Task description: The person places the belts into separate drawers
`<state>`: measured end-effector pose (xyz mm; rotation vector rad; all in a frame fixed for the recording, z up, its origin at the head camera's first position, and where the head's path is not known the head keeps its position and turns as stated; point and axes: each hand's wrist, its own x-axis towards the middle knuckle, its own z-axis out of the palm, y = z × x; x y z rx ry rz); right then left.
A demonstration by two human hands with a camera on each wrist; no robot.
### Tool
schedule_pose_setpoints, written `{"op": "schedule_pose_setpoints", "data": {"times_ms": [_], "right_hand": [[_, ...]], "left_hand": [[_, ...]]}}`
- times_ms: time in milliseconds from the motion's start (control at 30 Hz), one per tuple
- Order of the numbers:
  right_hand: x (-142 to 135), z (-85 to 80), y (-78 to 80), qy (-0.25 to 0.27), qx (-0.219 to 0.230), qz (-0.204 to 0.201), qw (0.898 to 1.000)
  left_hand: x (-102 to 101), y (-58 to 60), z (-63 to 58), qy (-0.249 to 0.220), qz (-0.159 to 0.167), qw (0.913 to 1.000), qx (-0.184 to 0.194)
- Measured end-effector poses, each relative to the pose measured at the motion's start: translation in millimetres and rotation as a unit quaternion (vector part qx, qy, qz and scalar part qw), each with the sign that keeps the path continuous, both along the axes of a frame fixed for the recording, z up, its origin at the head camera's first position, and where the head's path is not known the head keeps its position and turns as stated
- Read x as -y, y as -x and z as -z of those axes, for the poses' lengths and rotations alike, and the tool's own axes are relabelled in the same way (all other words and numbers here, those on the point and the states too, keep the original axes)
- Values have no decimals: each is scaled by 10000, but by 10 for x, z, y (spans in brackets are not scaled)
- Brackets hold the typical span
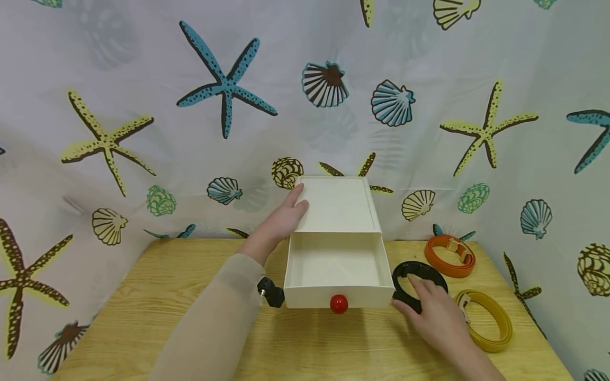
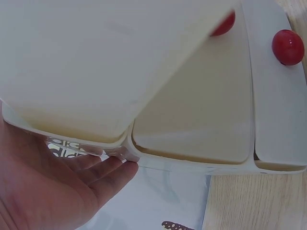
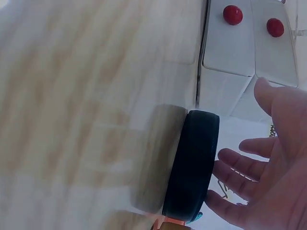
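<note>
- at left, a wooden table (image 1: 157, 307) runs back to a curtain (image 1: 329, 132) of starfish and shells.
- a left hand (image 1: 286, 214), its fingers extended, rests against the left side of a white box (image 1: 338, 206), touching but not gripping it.
- at center, a drawer (image 1: 339, 288) stands out from the box toward the near side, a red knob (image 1: 339, 304) on its front.
- just right of the drawer, a black belt (image 3: 193, 165) sits coiled on the table. it looks light and springy, smooth but hardly fragile; a loose coil could unwind, so a pinch across its near wall, thumb outside, seems best.
- a right hand (image 1: 440, 315), thumb and fingers spread, reaches over the black belt's near edge; no firm hold shows.
- at far right, an orange belt (image 1: 448, 269); nearer, a yellow belt (image 1: 504, 320), both coiled.
</note>
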<state>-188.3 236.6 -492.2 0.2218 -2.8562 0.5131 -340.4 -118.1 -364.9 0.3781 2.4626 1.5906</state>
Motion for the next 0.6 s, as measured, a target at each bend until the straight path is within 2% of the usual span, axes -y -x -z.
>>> {"op": "schedule_pose_setpoints", "data": {"times_ms": [600], "right_hand": [[-39, 64, 193, -530, 50, -315, 9981]], "left_hand": [[0, 9, -2, -39, -18, 10000, 28]]}}
